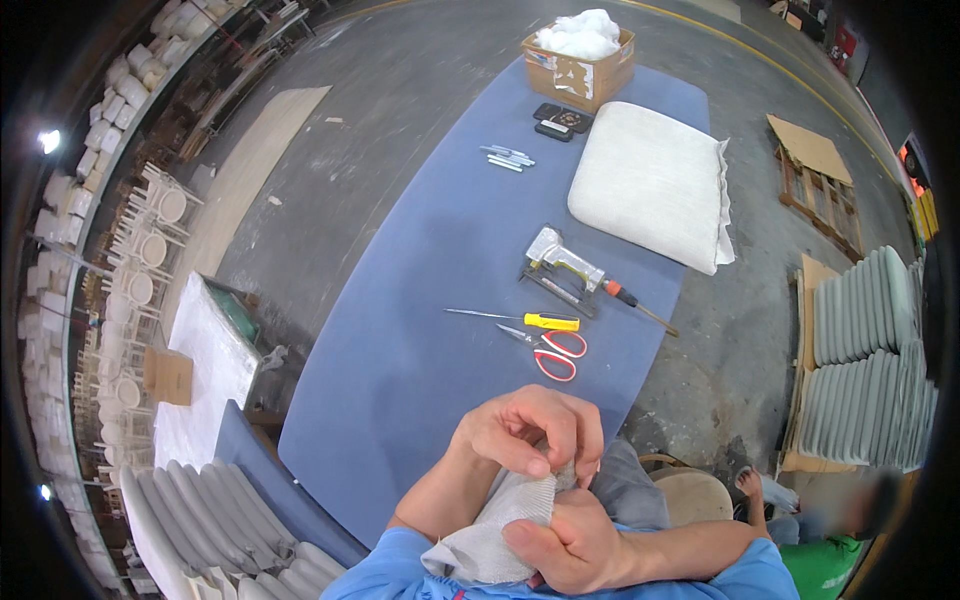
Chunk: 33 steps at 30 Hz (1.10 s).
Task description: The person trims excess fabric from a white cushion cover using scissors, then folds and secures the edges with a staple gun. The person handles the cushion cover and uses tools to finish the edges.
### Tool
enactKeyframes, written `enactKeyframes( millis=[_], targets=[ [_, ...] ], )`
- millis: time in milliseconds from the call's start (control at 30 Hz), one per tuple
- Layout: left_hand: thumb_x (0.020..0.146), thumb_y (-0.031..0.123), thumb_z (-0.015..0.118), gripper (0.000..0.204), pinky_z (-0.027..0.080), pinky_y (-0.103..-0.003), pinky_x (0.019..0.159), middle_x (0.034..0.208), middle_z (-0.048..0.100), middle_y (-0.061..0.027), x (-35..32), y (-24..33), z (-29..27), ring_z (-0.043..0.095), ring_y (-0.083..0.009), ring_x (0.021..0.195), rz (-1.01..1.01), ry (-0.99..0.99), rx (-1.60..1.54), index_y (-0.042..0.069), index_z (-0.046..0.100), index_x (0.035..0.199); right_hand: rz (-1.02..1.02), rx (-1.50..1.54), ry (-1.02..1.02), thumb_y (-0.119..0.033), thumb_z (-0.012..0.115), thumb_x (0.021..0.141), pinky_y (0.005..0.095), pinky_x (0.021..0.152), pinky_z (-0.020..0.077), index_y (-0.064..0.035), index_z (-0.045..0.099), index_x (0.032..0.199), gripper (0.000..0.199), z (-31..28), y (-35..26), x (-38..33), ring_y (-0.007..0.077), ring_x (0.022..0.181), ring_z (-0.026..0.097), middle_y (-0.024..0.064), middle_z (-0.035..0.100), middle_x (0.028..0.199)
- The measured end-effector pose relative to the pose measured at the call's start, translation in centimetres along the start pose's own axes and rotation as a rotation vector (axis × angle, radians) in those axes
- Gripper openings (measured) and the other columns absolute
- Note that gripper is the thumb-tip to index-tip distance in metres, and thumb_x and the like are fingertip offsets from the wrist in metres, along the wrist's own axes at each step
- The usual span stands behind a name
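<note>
Worktop [400, 350] carries pale padded panel [645, 180], right edge ragged, looks unfinished. Grey fabric [490, 540] near torso, off worktop's near edge; handling looks midway, edge unfastened. Left grip [530, 430] pinches its upper edge; right grip [572, 545] clamps just below. Stapler [565, 262], scissors [541, 345], screwdriver [551, 321] unheld.

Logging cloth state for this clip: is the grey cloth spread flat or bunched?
Bunched, not flat: the grey cloth is gathered up between the left hand and right hand, with folds showing.
</note>
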<state>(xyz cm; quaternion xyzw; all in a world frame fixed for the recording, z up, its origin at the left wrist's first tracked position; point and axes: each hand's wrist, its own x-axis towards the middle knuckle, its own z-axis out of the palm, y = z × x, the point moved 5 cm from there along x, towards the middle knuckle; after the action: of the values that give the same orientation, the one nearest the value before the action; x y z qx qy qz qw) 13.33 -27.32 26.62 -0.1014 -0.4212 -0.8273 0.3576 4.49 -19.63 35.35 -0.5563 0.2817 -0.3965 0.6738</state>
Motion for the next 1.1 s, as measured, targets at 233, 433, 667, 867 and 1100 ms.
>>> enactKeyframes(
  millis=[233,433,667,867,1100],
  targets=[
    [0.087,0.010,0.075,0.009,0.045,-0.051,0.109,0.105,0.070,-0.0194,0.1,1.7,1.2,0.071,-0.0334,0.101,-0.147,0.117,0.126,0.003,0.069,0.086,-0.085,-0.001,-0.203,-0.021,0.051,0.110,0.0335,0.060,0.0496,0.0022,0.071,0.108,0.031,-0.7,2.2,-1.3,0.0207,0.065,0.065,0.0065,0.067,0.079],
    [0.086,0.007,0.078,0.009,0.036,-0.052,0.117,0.107,0.071,-0.0156,-0.6,2.4,2.2,0.071,-0.0328,0.107,-0.181,0.235,0.181,0.006,0.069,0.087,-0.334,-0.043,-0.221,-0.024,0.050,0.109,0.0355,0.075,0.0552,0.0023,0.071,0.114,0.034,-0.7,4.0,-1.8,0.0269,0.083,0.070,0.0103,0.072,0.096],
    [0.086,0.006,0.079,0.008,0.033,-0.054,0.119,0.108,0.072,-0.0143,-1.1,2.8,2.4,0.071,-0.0327,0.108,-0.207,0.319,0.201,0.007,0.071,0.088,-0.454,0.008,-0.249,-0.027,0.049,0.109,0.0377,0.086,0.0558,0.0020,0.071,0.118,0.037,-0.5,4.6,-1.3,0.0320,0.095,0.072,0.0131,0.073,0.108],
    [0.085,0.003,0.079,0.009,0.029,-0.057,0.123,0.107,0.073,-0.0148,-1.4,3.4,2.7,0.071,-0.0349,0.111,-0.234,0.357,0.222,0.006,0.072,0.088,-0.509,0.092,-0.340,-0.030,0.046,0.109,0.0399,0.095,0.0527,0.0004,0.069,0.123,0.041,0.2,7.0,-1.6,0.0328,0.108,0.069,0.0133,0.071,0.119],
    [0.089,-0.002,0.075,0.007,0.024,-0.062,0.125,0.115,0.073,-0.0218,-1.6,5.7,3.2,0.066,-0.0436,0.125,-0.215,0.281,0.441,0.002,0.074,0.095,-0.592,0.090,-0.301,-0.024,0.050,0.108,0.0402,0.091,0.0533,0.0011,0.069,0.120,0.034,0.2,5.6,-0.5,0.0328,0.101,0.068,0.0133,0.071,0.112]
  ],
)
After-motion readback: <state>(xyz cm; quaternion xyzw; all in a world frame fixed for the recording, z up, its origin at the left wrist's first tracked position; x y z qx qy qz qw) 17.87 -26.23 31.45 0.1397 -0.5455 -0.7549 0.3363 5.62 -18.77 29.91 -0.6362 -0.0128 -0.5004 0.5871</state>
